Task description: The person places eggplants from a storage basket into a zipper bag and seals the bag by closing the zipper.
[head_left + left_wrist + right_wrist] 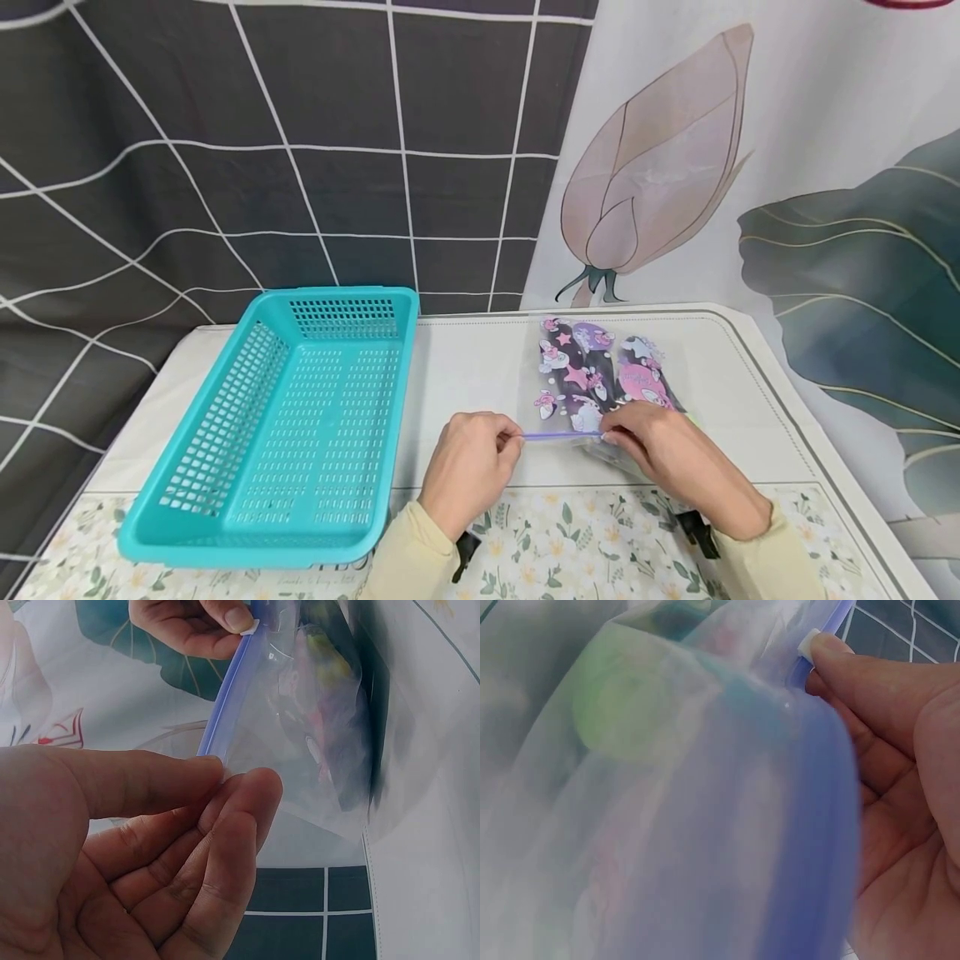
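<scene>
A clear zip bag [577, 375] printed with pink, purple and black cartoon figures lies on the table, its purple zip strip [558, 436] toward me. My left hand [474, 458] pinches the left end of the strip between thumb and index finger. Along the strip to the right, my right hand [663, 446] pinches a small white slider [808, 645], seen in the right wrist view. Through the film in that view shows a light green round patch [622, 697]. The left wrist view shows the strip [225, 712] stretched straight between both hands.
A turquoise plastic basket [322, 408] with perforated walls stands left of my left hand. The table has a white top [465, 367] and a floral cloth [570, 542] at the front. A dark grid curtain [337, 192] and a flower-printed curtain [675, 150] hang behind.
</scene>
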### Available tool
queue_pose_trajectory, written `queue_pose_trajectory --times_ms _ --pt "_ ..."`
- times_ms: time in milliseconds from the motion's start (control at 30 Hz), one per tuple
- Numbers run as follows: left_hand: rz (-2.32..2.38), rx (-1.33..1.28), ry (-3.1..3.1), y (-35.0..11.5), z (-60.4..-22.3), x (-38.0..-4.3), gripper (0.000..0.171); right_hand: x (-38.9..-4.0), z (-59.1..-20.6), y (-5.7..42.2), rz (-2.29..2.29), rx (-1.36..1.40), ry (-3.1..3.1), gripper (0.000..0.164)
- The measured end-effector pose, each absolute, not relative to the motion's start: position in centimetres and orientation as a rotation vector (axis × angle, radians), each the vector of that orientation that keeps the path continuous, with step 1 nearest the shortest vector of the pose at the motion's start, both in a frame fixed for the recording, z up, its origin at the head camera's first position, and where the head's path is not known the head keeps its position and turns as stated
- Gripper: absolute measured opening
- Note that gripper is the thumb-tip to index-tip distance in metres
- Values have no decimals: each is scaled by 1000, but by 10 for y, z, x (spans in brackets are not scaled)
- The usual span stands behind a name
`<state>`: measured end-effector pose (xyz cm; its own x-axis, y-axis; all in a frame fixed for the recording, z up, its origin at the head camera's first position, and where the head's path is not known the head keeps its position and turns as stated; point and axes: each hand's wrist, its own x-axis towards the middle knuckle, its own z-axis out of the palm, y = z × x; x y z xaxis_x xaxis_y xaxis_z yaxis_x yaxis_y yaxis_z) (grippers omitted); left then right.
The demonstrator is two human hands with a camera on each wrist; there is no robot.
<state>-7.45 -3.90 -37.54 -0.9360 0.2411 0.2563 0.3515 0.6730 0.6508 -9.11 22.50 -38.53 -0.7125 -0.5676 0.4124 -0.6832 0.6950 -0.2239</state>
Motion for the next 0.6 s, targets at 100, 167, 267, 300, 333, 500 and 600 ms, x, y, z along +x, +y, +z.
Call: queue_pose_trajectory --times_ms 100,167,267,300,333,500,600 --pt "-1113 -488 -2730 -39 -376 -75 10 -91 -385 226 524 987 -2597 7" --pt "-1111 -487 -2727 -39 -375 -75 10 -91 -385 227 523 991 -2594 6" --pt "-1107 -484 -2728 -39 -375 -75 10 -91 -384 228 529 996 -2590 3" --pt "-1106 -483 -2729 -39 -375 -75 10 -91 -384 228 531 995 -2589 4" --pt "-1106 -483 -2729 -39 -376 -75 10 -91 -384 228 534 996 -2588 5" --pt "-1104 -484 -2729 -39 -376 -76 10 -91 -384 228 545 994 -2587 18" --pt "-1104 -483 -2729 -39 -376 -76 10 -91 -384 229 546 996 -2594 19"
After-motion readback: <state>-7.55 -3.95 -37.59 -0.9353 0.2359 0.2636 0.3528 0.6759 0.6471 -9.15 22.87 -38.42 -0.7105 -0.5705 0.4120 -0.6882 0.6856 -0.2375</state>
